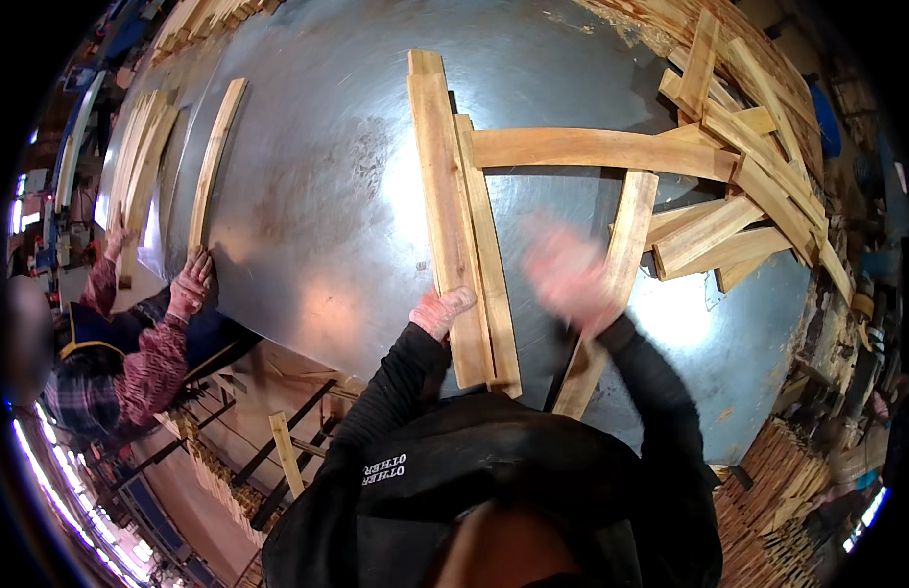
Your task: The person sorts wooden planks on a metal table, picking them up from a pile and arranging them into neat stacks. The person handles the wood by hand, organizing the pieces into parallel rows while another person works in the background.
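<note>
— Where are your hands right now?

— My left hand, in a worn glove, lies on the near end of the two long planks lying side by side on the metal table. The fingers curl over the left plank's edge; I would call it a press more than a grip. My right hand is up over the table and blurred, above the slanted plank. I cannot tell whether its fingers are apart or together, and I see nothing in it.

— How will those planks handle?

— Stiff and dry, I judge: rough-sawn wood, thin enough to lift with one hand, but long, so an end would swing if I took it only at the tip. The sheet metal looks smooth, so they should slide easily. Edges look splintery; the glove helps.

— Where would you take hold?

— Across the width near this end for sliding, or nearer the middle for lifting.

— What lies beyond?

— A cross plank runs from the pair toward a loose heap of short boards at the far right. Far left, another person's gloved hand rests at a narrow strip on the table's edge.
</note>
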The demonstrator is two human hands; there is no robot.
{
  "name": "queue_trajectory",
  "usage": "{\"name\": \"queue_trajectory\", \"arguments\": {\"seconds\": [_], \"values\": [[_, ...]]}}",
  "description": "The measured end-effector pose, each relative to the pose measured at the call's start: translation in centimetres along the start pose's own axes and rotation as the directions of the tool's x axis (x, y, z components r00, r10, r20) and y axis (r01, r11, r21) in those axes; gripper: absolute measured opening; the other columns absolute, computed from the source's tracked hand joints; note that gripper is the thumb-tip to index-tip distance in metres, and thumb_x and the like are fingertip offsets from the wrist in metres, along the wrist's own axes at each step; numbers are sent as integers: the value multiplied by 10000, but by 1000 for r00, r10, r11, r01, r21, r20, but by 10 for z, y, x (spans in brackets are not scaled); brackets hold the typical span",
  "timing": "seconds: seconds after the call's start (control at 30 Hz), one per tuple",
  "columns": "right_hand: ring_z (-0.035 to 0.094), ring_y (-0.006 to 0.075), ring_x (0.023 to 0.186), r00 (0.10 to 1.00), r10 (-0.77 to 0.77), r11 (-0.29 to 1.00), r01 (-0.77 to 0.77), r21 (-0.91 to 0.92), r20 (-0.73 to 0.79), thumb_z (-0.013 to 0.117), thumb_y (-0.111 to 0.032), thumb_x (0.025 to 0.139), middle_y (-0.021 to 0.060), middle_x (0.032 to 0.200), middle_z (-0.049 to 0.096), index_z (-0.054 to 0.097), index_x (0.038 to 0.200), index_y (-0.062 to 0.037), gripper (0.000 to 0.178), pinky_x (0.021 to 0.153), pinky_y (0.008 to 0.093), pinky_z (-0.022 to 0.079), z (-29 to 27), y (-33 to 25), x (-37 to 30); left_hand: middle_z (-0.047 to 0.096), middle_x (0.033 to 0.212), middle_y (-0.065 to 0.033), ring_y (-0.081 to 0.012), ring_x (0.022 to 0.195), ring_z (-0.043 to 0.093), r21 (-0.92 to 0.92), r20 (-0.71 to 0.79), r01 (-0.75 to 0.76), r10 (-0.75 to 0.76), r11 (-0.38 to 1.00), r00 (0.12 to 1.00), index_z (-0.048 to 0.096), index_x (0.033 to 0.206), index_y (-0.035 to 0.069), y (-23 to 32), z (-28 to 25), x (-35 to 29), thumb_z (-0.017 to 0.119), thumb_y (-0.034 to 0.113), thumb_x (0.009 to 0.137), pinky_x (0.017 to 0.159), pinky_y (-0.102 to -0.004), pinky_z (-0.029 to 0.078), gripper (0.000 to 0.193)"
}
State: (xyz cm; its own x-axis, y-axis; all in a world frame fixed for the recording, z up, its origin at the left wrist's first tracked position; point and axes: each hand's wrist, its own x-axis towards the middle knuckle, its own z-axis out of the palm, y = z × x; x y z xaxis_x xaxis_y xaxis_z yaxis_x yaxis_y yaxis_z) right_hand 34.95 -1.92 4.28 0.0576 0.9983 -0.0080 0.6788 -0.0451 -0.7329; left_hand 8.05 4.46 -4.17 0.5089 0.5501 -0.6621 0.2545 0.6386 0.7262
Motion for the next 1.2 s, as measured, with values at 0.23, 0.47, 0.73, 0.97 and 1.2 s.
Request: {"name": "queue_trajectory", "arguments": {"seconds": [0.23,0.47,0.73,0.97,1.2], "values": [[476,327,1295,931,365,541,-219,-812,-8,800,-388,717,147,1375,519,299,1511,-143,971,1111,458,327,-131,105,97,632,934,-35,-119,898,585,-110,-63,-107,101,988,993,609,1130,-32,43,-14,-42,697,299,880,870,-286,490,424],[646,274,1014,973,27,997,-11,70,-227,685,-345,877,120,1167,635,545,1348,-132,535,853,351,531,-189,15,140,665,1024,-184,-279,936,643,480,-421,293,-76,827,904,535,1277,-26,55,-91,-62,790,356,775,881,-372,509,681],[653,244,1010,971,-236,173,1,985,40,591,-686,847,140,1110,617,394,1388,57,940,997,459,505,-122,-55,157,520,1361,-145,-194,1090,604,79,214,-285,263,955,941,388,1441,22,100,36,-62,678,131,866,928,-290,493,652],[562,232,1187,915,361,448,-2,894,-179,481,-473,1016,180,1363,540,358,1477,10,679,1054,376,416,-48,-6,99,708,929,-114,-197,652,673,-108,257,123,-92,986,962,609,1122,13,100,33,-89,733,251,868,451,-297,513,371],[340,437,1370,630,501,709,-692,-136,-593,737,-288,802,273,1486,350,302,1479,12,859,1141,466,297,12,-23,-54,691,909,-134,-231,623,690,304,-210,-82,150,949,966,533,1223,-9,164,-69,-36,716,138,844,480,-352,555,446]]}}
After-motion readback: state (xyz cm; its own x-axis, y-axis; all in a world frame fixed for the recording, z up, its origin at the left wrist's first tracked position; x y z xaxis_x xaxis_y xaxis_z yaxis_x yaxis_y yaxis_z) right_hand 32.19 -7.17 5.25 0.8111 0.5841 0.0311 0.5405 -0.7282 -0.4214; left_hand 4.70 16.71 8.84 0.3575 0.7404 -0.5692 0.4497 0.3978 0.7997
